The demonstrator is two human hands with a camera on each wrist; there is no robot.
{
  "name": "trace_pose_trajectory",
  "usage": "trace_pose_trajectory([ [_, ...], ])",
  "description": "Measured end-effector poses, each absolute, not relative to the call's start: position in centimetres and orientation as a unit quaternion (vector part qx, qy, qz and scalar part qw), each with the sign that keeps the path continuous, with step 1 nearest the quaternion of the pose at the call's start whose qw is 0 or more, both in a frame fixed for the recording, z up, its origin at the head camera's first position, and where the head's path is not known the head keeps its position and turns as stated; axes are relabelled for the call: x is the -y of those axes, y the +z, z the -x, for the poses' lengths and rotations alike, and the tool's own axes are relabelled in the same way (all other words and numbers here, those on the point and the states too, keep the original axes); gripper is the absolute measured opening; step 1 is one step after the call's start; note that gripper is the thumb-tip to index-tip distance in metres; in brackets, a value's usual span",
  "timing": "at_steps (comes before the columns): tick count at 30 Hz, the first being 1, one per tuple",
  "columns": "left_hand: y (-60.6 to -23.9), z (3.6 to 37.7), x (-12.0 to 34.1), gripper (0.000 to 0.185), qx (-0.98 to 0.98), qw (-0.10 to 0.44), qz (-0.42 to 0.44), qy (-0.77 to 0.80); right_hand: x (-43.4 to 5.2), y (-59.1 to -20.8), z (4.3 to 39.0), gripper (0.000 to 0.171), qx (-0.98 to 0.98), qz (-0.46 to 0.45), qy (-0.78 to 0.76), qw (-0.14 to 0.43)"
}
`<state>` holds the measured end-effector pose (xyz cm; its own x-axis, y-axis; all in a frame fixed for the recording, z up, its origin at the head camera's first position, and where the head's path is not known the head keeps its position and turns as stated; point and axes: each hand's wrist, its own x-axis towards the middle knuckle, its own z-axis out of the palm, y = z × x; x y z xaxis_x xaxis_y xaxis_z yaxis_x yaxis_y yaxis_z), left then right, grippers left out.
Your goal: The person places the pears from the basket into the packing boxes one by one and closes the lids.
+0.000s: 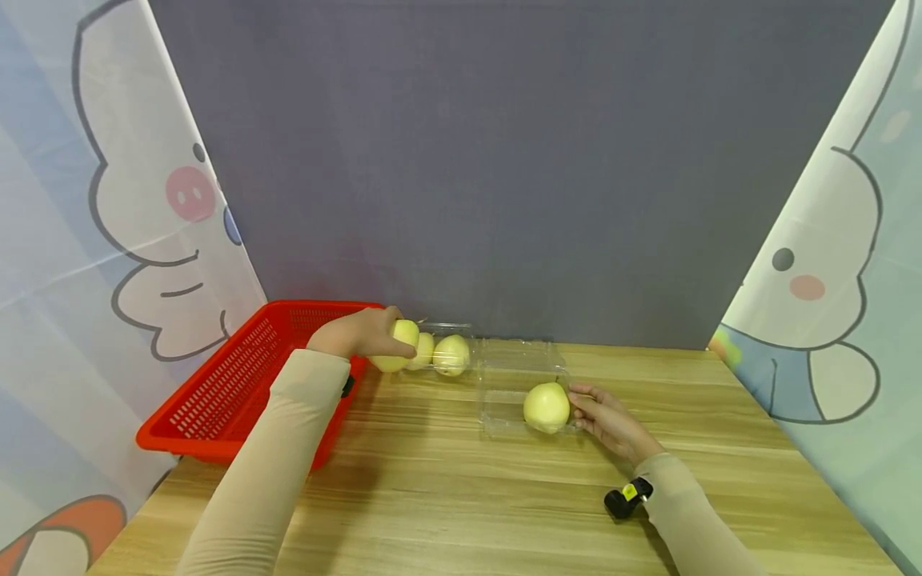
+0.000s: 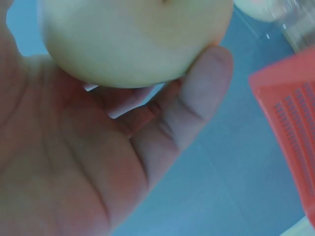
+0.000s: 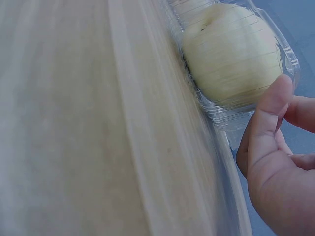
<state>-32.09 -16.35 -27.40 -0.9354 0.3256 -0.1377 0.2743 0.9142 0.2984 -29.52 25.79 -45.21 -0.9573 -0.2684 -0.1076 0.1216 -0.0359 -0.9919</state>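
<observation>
My left hand point(image 1: 367, 332) holds a pale yellow pear point(image 1: 392, 348) beside the right rim of the red basket point(image 1: 324, 444). In the left wrist view, the thumb and fingers curl around this pear point(image 2: 133, 44). My right hand point(image 1: 608, 420) pinches the right edge of an open clear plastic box point(image 1: 500, 412) on the table. Another pear point(image 1: 546, 408) sits at the right end of that box. In the right wrist view, the thumb of the right hand point(image 3: 280, 162) lies on the box's rim, close to the pear point(image 3: 231, 54).
Two more pears, one partly hidden point(image 1: 423, 350) and one in plain view point(image 1: 451, 356), sit in a clear plastic container point(image 1: 450, 326) at the back. A grey panel point(image 1: 504, 160) closes off the wooden table point(image 1: 446, 496) behind. Printed cloths stand on both sides.
</observation>
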Motion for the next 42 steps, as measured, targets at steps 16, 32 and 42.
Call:
trace_pose_trajectory([
  [16,-30.1,32.1,12.3,0.055,-0.964,0.074,-0.211,0.145,-25.6,-45.2,29.5,0.051,-0.685,0.048,-0.715,0.136],
  [32,-34.1,32.2,7.6,0.065,-0.942,-0.060,-0.268,0.193,-25.5,-44.9,29.1,0.056,-0.684,0.052,-0.716,0.133],
  [42,-36.1,31.4,4.9,0.070,-0.939,-0.097,-0.244,0.223,-25.5,-44.9,29.0,0.057,-0.680,0.051,-0.719,0.135],
])
